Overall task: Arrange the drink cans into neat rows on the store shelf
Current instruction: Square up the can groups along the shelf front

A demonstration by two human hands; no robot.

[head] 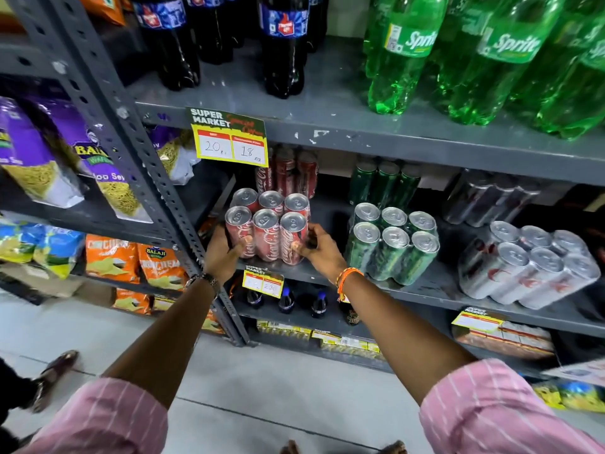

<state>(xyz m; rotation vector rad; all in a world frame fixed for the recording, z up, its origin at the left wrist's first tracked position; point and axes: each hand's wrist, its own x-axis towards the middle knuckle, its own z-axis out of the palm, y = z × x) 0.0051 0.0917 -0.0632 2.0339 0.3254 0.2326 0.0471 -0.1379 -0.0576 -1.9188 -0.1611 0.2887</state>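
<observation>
Glossy purple and orange snack packets (113,257) fill the neighbouring rack at far left, past a perforated grey steel upright (137,152). The left hand (226,253) clasps the left side of a block of six red Coca-Cola cans (266,229), thumb across a front can; the right hand (319,249) presses its right side, thumb on the front corner can. The block stands two rows deep at the front edge of the scuffed grey metal shelf (327,211); it may be shrink-wrapped, though blur hides this. Just beside it sits a film-wrapped pack of green cans (393,244), then silver cans (530,267). Green Sprite bottles (484,57) stand above. Pale floor tiles (262,388) lie below.
</observation>
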